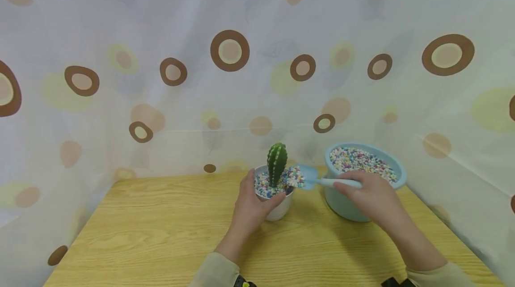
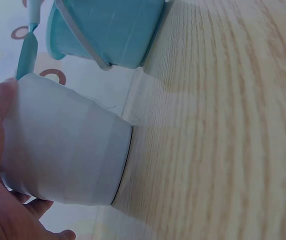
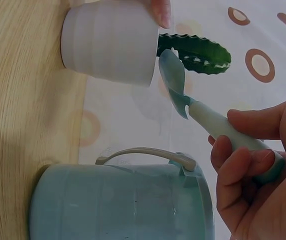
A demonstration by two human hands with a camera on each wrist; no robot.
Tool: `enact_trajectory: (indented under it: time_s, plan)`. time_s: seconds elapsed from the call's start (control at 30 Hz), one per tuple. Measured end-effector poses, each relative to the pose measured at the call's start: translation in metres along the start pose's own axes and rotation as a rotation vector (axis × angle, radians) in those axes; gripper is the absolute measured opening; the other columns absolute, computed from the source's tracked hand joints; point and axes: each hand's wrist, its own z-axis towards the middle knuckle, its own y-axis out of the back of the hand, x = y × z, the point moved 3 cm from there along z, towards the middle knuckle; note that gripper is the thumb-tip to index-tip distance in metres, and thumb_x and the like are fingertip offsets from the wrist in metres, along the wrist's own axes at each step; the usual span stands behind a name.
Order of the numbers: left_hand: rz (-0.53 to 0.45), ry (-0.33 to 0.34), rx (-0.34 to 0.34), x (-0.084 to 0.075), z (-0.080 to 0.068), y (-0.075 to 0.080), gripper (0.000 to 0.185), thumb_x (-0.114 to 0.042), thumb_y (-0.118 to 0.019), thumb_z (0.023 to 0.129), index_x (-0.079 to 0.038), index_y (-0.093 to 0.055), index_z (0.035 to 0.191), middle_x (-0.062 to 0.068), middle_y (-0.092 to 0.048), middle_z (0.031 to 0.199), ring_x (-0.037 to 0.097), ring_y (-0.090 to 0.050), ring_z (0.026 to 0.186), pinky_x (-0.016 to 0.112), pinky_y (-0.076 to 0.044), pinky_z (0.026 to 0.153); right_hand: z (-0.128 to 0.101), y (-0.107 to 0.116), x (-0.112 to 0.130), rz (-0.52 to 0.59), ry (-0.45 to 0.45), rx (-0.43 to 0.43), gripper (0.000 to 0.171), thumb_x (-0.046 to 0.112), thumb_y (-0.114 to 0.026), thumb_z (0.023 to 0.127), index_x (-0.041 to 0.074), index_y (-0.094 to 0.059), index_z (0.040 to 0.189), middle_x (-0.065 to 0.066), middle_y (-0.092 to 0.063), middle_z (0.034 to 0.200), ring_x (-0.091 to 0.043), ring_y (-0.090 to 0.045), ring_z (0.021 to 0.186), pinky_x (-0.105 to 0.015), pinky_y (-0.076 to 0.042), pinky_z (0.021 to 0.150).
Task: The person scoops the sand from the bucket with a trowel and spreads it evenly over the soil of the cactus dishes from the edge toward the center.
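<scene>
A white flowerpot [image 1: 279, 212] stands upright on the table, holding a green cactus [image 1: 276, 164] among small multicoloured pebbles [image 1: 263, 185]. My left hand [image 1: 250, 208] grips the pot near its rim, thumb on the near side and fingers round the left. In my right hand [image 1: 376, 195] is the handle of a light blue trowel [image 1: 309, 176]. Its blade carries pebbles at the pot's right rim, beside the cactus. In the right wrist view the trowel's blade [image 3: 173, 75] tilts down over the pot's opening. Fingers and thumb curl round the handle.
A light blue bucket [image 1: 342, 204], filled with similar pebbles [image 1: 360, 162], stands right of the pot, under my right hand. Its handle [image 3: 148, 150] hangs on the side. Behind the wooden table [image 1: 161, 224] hangs a white curtain [image 1: 181, 23] with brown and yellow spots.
</scene>
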Motion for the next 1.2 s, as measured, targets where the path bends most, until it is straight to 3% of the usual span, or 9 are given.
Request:
enact_trajectory:
  time_s: [0.43, 0.7, 1.0, 1.2]
  plan:
    - [-0.006, 0.007, 0.005, 0.0, -0.001, 0.001, 0.119, -0.059, -0.087, 0.091, -0.008, -0.021, 0.176, 0.019, -0.028, 0.177, 0.044, -0.038, 0.157, 0.066, -0.039, 0.122, 0.003, -0.006, 0.005, -0.047, 0.021, 0.02, 0.046, 0.052, -0.073, 0.105, 0.012, -0.081, 0.128, -0.011, -0.079, 0.118, -0.028, -0.064, 0.095, -0.042, -0.049, 0.075]
    - [-0.016, 0.002, -0.001, 0.0, -0.001, 0.001, 0.118, -0.056, -0.088, 0.092, -0.007, -0.021, 0.176, 0.019, -0.028, 0.178, 0.043, -0.036, 0.159, 0.064, -0.037, 0.124, 0.004, -0.009, 0.01, -0.088, 0.036, 0.002, 0.044, 0.05, -0.073, 0.105, 0.015, -0.081, 0.13, -0.012, -0.079, 0.125, -0.032, -0.07, 0.103, -0.052, -0.054, 0.08]
    - [-0.022, -0.003, -0.007, 0.001, -0.002, 0.001, 0.118, -0.055, -0.089, 0.091, -0.006, -0.021, 0.176, 0.02, -0.029, 0.177, 0.043, -0.036, 0.159, 0.064, -0.036, 0.125, 0.004, -0.011, 0.013, -0.109, 0.026, 0.006, 0.041, 0.049, -0.073, 0.106, 0.016, -0.082, 0.13, -0.01, -0.08, 0.12, -0.026, -0.063, 0.086, -0.04, -0.047, 0.067]
    - [0.029, -0.004, -0.061, -0.002, -0.004, -0.004, 0.119, -0.059, -0.089, 0.09, -0.006, -0.024, 0.175, 0.019, -0.033, 0.175, 0.044, -0.042, 0.155, 0.064, -0.04, 0.122, 0.003, -0.012, 0.015, -0.122, 0.031, -0.001, 0.041, 0.047, -0.072, 0.106, 0.016, -0.081, 0.132, -0.01, -0.079, 0.119, -0.024, -0.06, 0.08, -0.038, -0.044, 0.063]
